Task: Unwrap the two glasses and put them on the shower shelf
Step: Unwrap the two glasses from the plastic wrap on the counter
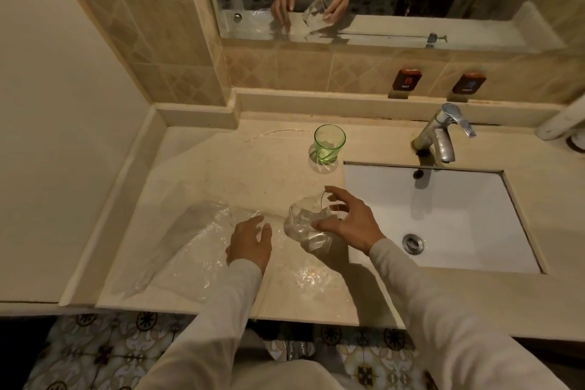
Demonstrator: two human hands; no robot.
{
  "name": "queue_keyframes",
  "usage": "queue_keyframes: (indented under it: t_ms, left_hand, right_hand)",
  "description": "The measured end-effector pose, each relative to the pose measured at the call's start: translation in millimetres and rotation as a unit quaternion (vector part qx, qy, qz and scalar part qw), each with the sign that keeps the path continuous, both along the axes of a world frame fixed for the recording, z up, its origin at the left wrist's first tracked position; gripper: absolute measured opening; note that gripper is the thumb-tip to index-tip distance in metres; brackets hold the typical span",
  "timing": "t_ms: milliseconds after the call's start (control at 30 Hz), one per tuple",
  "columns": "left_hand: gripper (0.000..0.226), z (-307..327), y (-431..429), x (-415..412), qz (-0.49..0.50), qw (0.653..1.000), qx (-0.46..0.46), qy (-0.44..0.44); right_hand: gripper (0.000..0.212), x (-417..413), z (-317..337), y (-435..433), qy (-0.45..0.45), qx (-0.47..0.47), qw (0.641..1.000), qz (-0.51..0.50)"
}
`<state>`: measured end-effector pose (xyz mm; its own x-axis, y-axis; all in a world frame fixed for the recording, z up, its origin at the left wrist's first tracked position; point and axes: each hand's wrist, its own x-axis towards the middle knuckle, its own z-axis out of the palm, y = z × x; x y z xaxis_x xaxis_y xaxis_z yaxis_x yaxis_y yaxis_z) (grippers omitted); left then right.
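The plastic wrap [190, 241] is lying flat on the counter [269, 174]; the left hand [250, 242] is resting open on it, gripping nothing; just to its right, the right hand [348, 222] is holding the clear glass [305, 225], tipped with its mouth pointing left; the green glass [329, 144] is standing upright farther back, nearer the right hand.

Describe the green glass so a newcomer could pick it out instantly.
Start at the white sink set in the beige counter. Just off its back-left corner, left of the chrome faucet, an upright tumbler stands alone: the green glass. The clear glass is colourless, tilted, held by the right hand.
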<state>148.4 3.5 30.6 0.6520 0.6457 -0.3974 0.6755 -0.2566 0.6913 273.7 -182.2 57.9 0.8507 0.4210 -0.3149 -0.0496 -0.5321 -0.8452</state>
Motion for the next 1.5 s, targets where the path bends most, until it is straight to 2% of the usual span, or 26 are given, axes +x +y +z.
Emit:
queue_keyframes:
  t_ms: [67,133,333,633,833,867,933,1000,1133,1267,1333,1400,1433,1500]
  left_hand:
    - [0.029,11,-4,8,-0.001,0.997,-0.023,-0.077]
    - [0.028,22,-3,19,-0.011,0.993,-0.036,-0.115]
    - [0.031,34,20,60,-0.074,0.988,-0.004,-0.135]
    - [0.034,29,76,85,-0.119,0.988,0.007,-0.102]
    - [0.039,10,118,87,-0.249,0.968,0.033,-0.009]
    - [0.044,6,125,88,-0.3,0.952,0.052,0.029]
    - [0.059,2,136,90,-0.41,0.894,0.117,0.141]
    - [0.07,-3,145,92,-0.461,0.845,0.14,0.231]
    - [0.064,-21,163,90,-0.465,0.825,0.143,0.288]
    - [0.029,-22,172,90,-0.443,0.844,0.145,0.265]
    - [0.037,-19,177,88,-0.397,0.876,0.144,0.232]
    - [0.052,-22,187,84,-0.322,0.925,0.127,0.156]
    - [0.052,-23,193,82,-0.27,0.949,0.12,0.106]
    - [0.034,-20,205,82,-0.164,0.979,0.108,0.062]
  right_hand:
    - [0.085,11,10,2,-0.014,0.011,1.0,-0.008]
    - [0.086,22,20,9,-0.026,0.022,0.999,-0.012]
    - [0.093,52,41,50,-0.092,0.002,0.996,-0.011]
    - [0.091,104,33,139,-0.191,-0.174,0.963,0.074]
    - [0.092,131,16,171,-0.176,-0.257,0.943,0.121]
    - [0.093,134,14,174,-0.169,-0.265,0.941,0.125]
    - [0.094,139,10,180,-0.157,-0.281,0.938,0.131]
    - [0.095,143,8,184,-0.148,-0.289,0.936,0.136]
    - [0.098,150,5,192,-0.131,-0.3,0.935,0.134]
    - [0.098,156,6,198,-0.125,-0.302,0.936,0.135]
    - [0.097,157,6,199,-0.128,-0.305,0.934,0.137]
    - [0.094,158,6,199,-0.132,-0.306,0.933,0.137]
    - [0.094,158,5,198,-0.133,-0.306,0.932,0.14]
    - [0.094,158,5,197,-0.132,-0.308,0.931,0.147]
